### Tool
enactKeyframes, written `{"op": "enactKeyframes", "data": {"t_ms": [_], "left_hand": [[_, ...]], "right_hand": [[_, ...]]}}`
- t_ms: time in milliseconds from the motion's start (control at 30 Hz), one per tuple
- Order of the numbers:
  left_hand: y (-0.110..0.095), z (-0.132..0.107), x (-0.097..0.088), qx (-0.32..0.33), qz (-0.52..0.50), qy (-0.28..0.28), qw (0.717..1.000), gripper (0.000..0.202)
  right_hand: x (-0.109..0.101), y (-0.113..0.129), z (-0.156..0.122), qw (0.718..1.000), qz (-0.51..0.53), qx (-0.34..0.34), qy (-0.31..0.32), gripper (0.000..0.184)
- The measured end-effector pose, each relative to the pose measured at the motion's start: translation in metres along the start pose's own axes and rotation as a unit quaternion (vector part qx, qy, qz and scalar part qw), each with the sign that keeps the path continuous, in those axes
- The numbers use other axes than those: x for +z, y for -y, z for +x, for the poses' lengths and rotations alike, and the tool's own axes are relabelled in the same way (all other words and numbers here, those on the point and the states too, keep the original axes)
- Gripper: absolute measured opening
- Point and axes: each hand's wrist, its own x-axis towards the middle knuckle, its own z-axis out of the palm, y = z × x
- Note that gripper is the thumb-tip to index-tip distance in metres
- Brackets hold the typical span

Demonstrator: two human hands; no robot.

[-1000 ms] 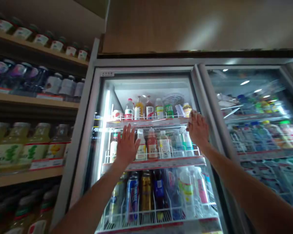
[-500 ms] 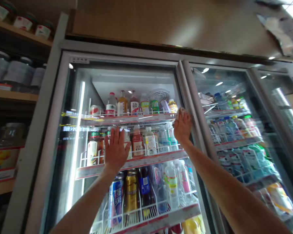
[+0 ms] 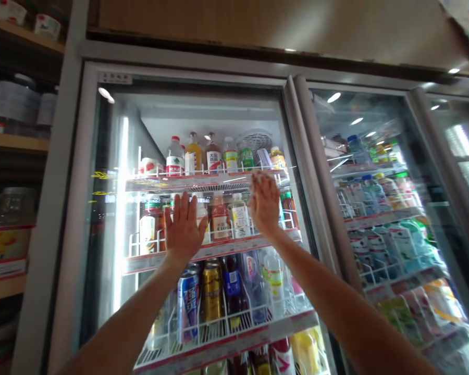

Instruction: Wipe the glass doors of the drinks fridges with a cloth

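My left hand point(image 3: 184, 226) lies flat against the glass door point(image 3: 214, 107) of a drinks fridge, fingers stretched upward. Nothing shows in it. My right hand point(image 3: 266, 203) presses a pale, crumpled cloth point(image 3: 255, 179) to the same glass, just below the top shelf's front edge. Most of the cloth is hidden behind the fingers. Behind the glass, bottles and cans stand on wire shelves, among them a red-capped bottle point(image 3: 175, 156), a pink drink bottle point(image 3: 220, 219), a blue can point(image 3: 188, 304) and a gold can point(image 3: 212, 291).
Two vertical metal door frames point(image 3: 308, 156) meet to the right of my hands. Beyond them, another glass door point(image 3: 347, 117) covers more bottles. On the left, wooden shelves point(image 3: 15, 140) hold several jars point(image 3: 17, 99). A brown panel point(image 3: 258, 31) runs above the fridge.
My right hand has slid left across the glass with the cloth, away from the door frame. My left hand stays on nearly the same spot. The view has shifted slightly.
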Motion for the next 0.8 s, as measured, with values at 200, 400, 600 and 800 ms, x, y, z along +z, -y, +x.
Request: {"op": "enactKeyframes", "data": {"t_ms": [200,400,600,800], "left_hand": [[0.002,-0.001,0.0,0.006,0.001,-0.009,1.0,0.057],[0.001,-0.002,0.0,0.004,0.003,-0.001,1.0,0.058],[0.003,-0.002,0.003,0.008,0.005,-0.012,1.0,0.058],[0.004,-0.003,0.005,0.014,0.006,-0.014,1.0,0.057]], "right_hand": [[0.009,0.008,-0.024,0.989,0.033,-0.141,-0.001,0.048],[0.009,-0.023,-0.01,0.991,0.015,0.043,-0.127,0.051],[0.01,-0.016,-0.03,0.987,0.034,-0.15,-0.045,0.05],[0.01,-0.022,-0.01,0.992,0.03,0.048,-0.112,0.051]]}}
